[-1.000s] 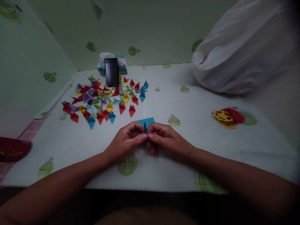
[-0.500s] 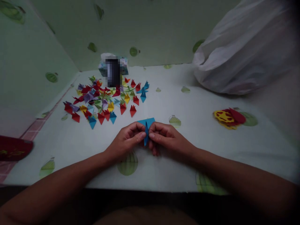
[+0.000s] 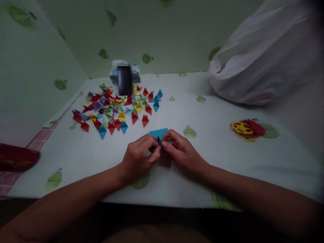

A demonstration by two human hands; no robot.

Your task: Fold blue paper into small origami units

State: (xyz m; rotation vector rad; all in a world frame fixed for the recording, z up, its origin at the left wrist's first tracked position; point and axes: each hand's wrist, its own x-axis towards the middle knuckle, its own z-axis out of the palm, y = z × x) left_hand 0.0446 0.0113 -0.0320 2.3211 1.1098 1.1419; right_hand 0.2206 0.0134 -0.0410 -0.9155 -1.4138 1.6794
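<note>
Between my two hands is a small piece of blue folded paper point(image 3: 159, 132), its flat upper part showing above the fingers and its lower part mostly hidden. My left hand point(image 3: 140, 152) pinches the folded edge from the left with thumb and forefinger. From the other side, my right hand point(image 3: 179, 146) also grips the paper, thumb against forefinger, with its other fingers curled below. Beyond the hands, to the left, lies a spread of small folded paper pieces point(image 3: 111, 127) in red, blue, yellow, green and purple, each with pointed tips.
A tissue box point(image 3: 137, 73) stands at the back, with a blurred-out dark object point(image 3: 125, 80) before it. A bulging white plastic bag point(image 3: 243, 64) rests at the back right. Yellow and red cut-outs point(image 3: 243, 127) lie to the right. A red item point(image 3: 17, 158) sits at the left edge.
My left hand has turned so its fingers cover more of the lower blue fold, which stood visible between the thumbs before. The view has shifted slightly.
</note>
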